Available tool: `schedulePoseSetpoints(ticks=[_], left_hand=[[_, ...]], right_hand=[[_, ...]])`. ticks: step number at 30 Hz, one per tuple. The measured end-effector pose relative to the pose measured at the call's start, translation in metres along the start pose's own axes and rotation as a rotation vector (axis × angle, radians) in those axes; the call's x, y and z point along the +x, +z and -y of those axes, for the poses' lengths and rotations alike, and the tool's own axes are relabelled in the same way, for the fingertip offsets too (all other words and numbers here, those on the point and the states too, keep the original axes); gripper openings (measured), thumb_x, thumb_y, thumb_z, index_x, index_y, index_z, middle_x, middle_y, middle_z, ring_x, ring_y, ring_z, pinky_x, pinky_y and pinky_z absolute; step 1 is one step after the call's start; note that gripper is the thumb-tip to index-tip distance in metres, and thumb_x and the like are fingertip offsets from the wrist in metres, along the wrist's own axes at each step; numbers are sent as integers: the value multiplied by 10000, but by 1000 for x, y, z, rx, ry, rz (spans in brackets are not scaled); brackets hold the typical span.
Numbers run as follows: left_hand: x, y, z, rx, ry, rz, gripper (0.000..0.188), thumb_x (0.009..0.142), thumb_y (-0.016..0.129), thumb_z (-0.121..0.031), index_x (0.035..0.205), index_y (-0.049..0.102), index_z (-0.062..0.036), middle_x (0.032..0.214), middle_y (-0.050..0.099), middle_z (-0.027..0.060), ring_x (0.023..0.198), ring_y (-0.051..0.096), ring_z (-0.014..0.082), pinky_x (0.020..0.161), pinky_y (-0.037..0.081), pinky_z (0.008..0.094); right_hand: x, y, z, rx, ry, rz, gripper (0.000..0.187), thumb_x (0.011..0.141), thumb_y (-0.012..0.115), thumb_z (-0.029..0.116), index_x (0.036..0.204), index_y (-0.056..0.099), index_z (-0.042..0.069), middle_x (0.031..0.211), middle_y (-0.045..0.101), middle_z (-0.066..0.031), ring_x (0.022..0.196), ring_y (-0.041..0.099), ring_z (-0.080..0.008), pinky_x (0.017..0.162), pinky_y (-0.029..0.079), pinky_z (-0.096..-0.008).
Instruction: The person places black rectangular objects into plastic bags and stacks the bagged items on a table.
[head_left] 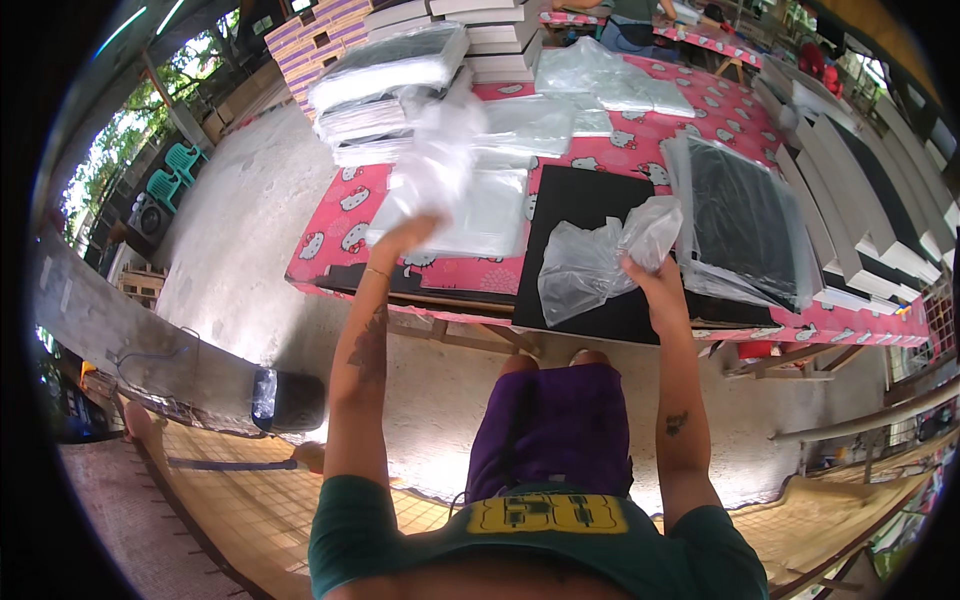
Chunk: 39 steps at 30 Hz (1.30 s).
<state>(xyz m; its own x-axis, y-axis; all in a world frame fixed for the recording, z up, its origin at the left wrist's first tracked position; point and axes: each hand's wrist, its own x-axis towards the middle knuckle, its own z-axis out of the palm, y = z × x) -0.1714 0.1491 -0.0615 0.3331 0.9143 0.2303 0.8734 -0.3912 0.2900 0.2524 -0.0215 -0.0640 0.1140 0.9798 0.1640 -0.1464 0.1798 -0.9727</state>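
Observation:
My left hand is closed on one end of a clear plastic bag, which is smeared by motion as it rises over the table. Below it lies a stack of flat clear plastic bags. My right hand grips a second, crumpled plastic bag, thumb on its near side. That bag spreads over a flat black board at the table's near edge. Right of the board lies a pile of black panels wrapped in clear plastic.
A pink patterned cloth covers the table. Wrapped packs and thick white-edged boards are stacked at the back left. Long rows of boards stand at the right. Loose plastic bags lie farther back, near another person.

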Motion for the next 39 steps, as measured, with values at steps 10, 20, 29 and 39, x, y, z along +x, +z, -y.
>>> schedulePoseSetpoints(ticks=[10, 20, 29, 39], left_hand=[[-69, 23, -259, -882, 126, -221, 217, 903, 624, -169, 993, 627, 28, 683, 607, 89, 577, 499, 118, 569, 440, 271], [-63, 19, -260, -716, 46, -427, 192, 945, 560, -147, 866, 568, 28, 568, 478, 71, 520, 379, 85, 475, 360, 266], [-62, 20, -262, -385, -10, -488, 150, 935, 544, -171, 984, 544, -29, 764, 638, 204, 667, 615, 408, 549, 461, 450], [-70, 59, -251, -759, 71, -430, 154, 921, 605, -137, 877, 622, 10, 716, 567, 11, 631, 455, 57, 559, 382, 220]], right_hand=[[-35, 30, 18, 239, 14, 26, 231, 871, 648, 83, 1074, 610, -19, 946, 648, -51, 794, 598, -101, 706, 476, -239], [-47, 41, 34, 632, 132, 8, 233, 925, 592, 161, 1107, 601, 16, 1033, 644, -66, 896, 602, -138, 812, 479, -311], [-51, 48, 40, 877, 237, -31, 221, 927, 584, 133, 1114, 590, 17, 1045, 643, -64, 968, 612, -159, 880, 485, -348], [-58, 55, -1, 291, -21, -185, 127, 888, 648, 115, 932, 663, -4, 820, 650, -15, 701, 563, -72, 654, 442, -222]])
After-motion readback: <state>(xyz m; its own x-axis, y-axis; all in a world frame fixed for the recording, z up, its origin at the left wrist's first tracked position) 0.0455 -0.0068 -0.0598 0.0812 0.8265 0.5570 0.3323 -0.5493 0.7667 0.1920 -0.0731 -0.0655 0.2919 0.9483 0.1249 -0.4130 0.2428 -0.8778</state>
